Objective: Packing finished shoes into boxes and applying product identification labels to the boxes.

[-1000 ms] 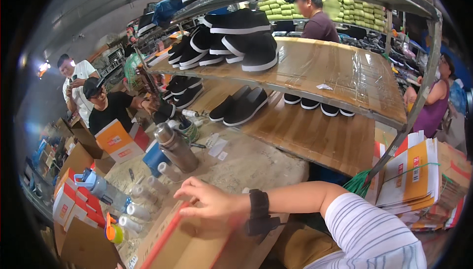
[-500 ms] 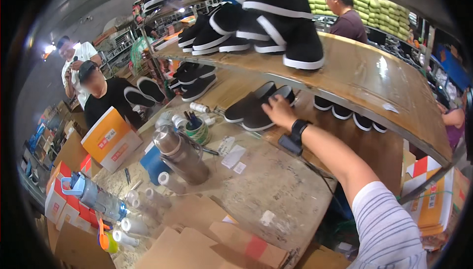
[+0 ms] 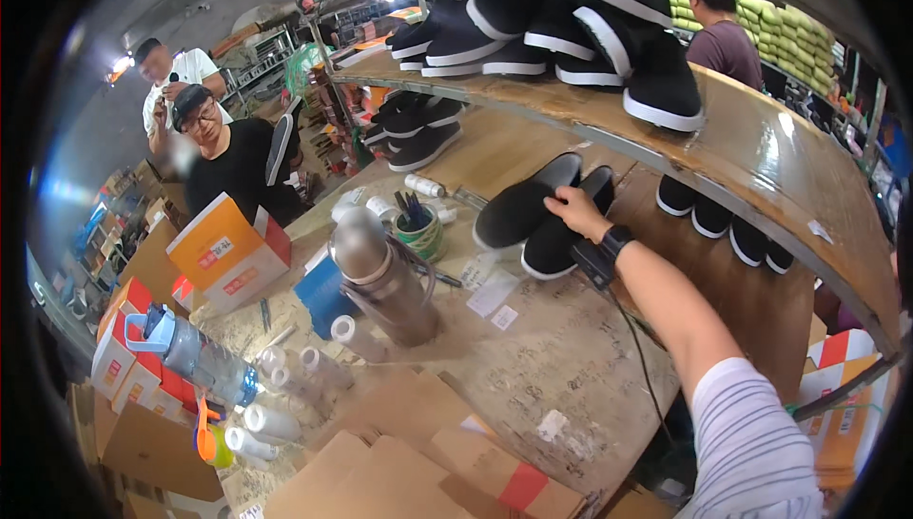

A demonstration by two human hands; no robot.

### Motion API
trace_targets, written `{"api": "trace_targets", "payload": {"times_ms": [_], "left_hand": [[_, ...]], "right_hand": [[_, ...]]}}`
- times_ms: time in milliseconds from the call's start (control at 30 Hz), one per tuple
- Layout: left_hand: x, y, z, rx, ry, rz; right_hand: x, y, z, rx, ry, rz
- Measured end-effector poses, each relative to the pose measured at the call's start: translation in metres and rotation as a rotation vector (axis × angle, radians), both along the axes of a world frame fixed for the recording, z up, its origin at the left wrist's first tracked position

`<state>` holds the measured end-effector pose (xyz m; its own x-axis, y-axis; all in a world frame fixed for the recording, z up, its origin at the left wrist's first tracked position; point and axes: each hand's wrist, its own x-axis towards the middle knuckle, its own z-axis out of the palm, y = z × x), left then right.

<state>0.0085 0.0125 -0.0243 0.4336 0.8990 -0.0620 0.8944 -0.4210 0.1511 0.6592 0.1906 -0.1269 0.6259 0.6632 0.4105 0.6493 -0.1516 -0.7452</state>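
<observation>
Water bottle: at the worktop's left side, beside white tubes; a careless knock could roll the tubes about.
Steel flask: stands tall left of the shoes; a low leftward swing could topple it.
Pen cup: just left of the nearest toe, the closest obstacle; a brush could spill the pens.
Flat cardboard: layered along the near worktop, likely an uneven landing.
Paper slips: near the toes, easily dragged by a sole.
Black shoe pair: 2 shoes at the lower shelf's front, tilted; whether both soles are clear, I cannot tell.
Shoe heap: piled on the upper shelf, whose edge limits lifting; a bump could dislodge some.
Right hand: fingers closed on the pair near the openings; 1 shoe could slip if pinched unevenly.
Left hand: out of view, fingers unknown.
Dark cable: trails below the wrist; it could snag on the worktop edge.
Shoe row: under the upper shelf, right of the hand.
</observation>
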Motion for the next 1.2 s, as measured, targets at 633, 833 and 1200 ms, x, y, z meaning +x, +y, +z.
{"api": "trace_targets", "payload": {"times_ms": [633,833,1200], "left_hand": [[-0.002,-0.06,0.03,0.448,-0.227,-0.134],[0.001,-0.049,-0.042,0.645,-0.26,-0.149],[0.088,-0.107,-0.009,-0.17,-1.473,-0.041]], "right_hand": [[-0.222,-0.259,0.054,-0.048,0.285,0.476],[-0.288,-0.281,0.045,0.532,1.587,0.667],[-0.367,-0.26,0.016,0.246,1.798,0.915]]}}
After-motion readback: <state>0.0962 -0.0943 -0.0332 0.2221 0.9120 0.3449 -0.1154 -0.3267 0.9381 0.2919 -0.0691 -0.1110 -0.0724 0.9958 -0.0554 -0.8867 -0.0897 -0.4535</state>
